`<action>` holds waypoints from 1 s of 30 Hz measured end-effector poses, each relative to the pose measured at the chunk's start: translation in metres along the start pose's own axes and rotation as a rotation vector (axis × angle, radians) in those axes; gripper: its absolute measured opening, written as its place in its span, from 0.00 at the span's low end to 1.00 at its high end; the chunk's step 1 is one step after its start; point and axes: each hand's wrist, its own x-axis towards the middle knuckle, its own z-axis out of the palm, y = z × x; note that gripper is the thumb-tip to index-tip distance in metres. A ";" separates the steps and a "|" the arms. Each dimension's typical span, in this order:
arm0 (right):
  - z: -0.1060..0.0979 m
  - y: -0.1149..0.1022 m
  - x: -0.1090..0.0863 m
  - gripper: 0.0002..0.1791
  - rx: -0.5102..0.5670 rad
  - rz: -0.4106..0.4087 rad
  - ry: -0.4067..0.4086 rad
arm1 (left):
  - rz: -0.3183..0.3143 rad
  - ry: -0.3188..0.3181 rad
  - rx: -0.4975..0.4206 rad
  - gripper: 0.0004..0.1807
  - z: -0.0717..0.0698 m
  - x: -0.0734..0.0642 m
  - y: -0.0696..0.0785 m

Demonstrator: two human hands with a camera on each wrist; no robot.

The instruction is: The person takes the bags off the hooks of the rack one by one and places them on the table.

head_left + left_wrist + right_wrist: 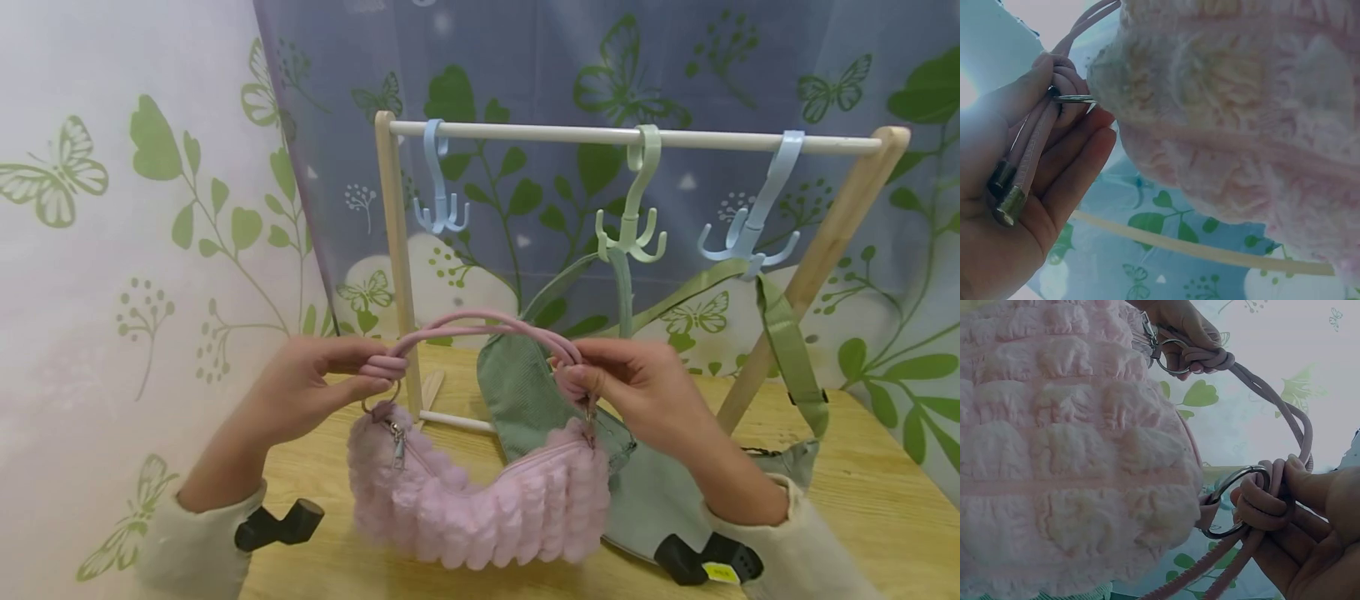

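A pink puffy handbag [480, 517] hangs in front of me by its corded pink handle [480, 321], which arches up between my hands. My left hand [303, 387] pinches the knotted cord at the handle's left end, just above a metal ring. At the other end my right hand [637, 392] grips the matching knot, thumb in front. In the left wrist view, two metal-tipped cord ends [1013, 209] lie against the left palm. A silver ring [1235, 500] joins strap and bag beside the right fingers. The zipper pull [398, 450] dangles near the bag's left corner.
Behind the bag stands a wooden rack with a white rail [525, 132]. Two blue hooks [442, 192] and a green hook [633, 208] hang from it. A green corduroy bag [510, 383] and a grey-green bag [660, 492] hang there, on a wooden table [885, 492].
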 end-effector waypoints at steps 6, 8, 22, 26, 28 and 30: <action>0.007 0.000 -0.003 0.12 -0.025 0.041 -0.014 | -0.026 -0.038 0.037 0.14 -0.009 -0.005 0.003; 0.009 -0.001 -0.003 0.11 -0.023 0.053 -0.018 | -0.037 -0.055 0.054 0.13 -0.011 -0.006 0.004; 0.031 -0.003 -0.005 0.08 0.104 0.024 -0.103 | -0.055 -0.164 0.044 0.15 -0.035 -0.022 0.007; 0.037 -0.003 -0.006 0.07 0.145 0.033 -0.138 | -0.060 -0.208 -0.012 0.14 -0.042 -0.026 0.006; 0.039 -0.003 -0.006 0.07 0.176 0.035 -0.161 | -0.081 -0.232 -0.025 0.14 -0.046 -0.028 0.007; 0.042 -0.005 -0.006 0.07 0.203 0.048 -0.180 | -0.117 -0.258 -0.028 0.13 -0.049 -0.031 0.008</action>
